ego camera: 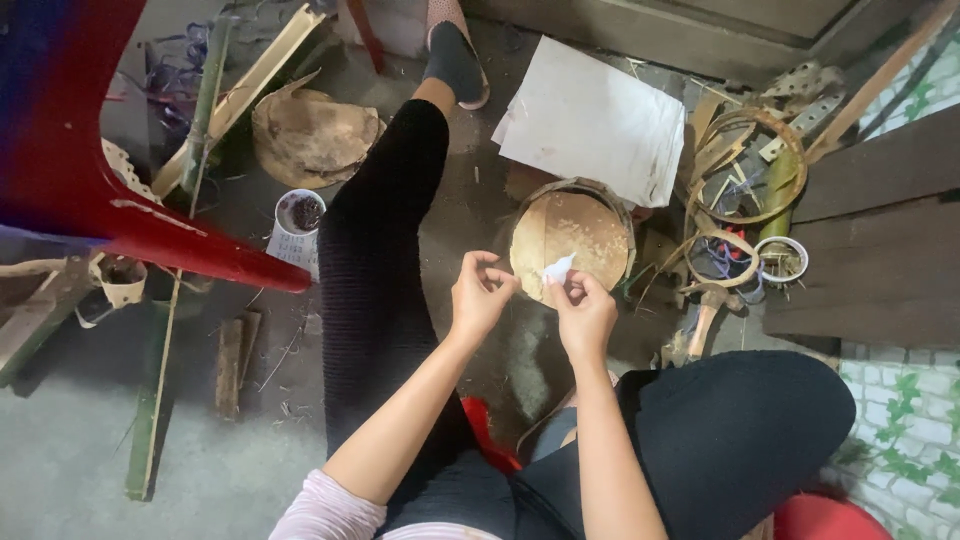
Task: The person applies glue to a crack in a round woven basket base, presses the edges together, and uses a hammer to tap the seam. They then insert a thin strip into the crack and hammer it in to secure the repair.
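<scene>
White, thin paper scrap (558,268), light and tearable, pinched at its edge by right hand (585,312) fingers; left hand (480,298) fingers curled, empty.

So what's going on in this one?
A person sits low over a cluttered floor. The right hand pinches a small white scrap at its fingertips, and the left hand is curled just beside it, apparently empty. Below them lies a round bamboo tray, next to white paper sheets and bamboo hoops.
</scene>
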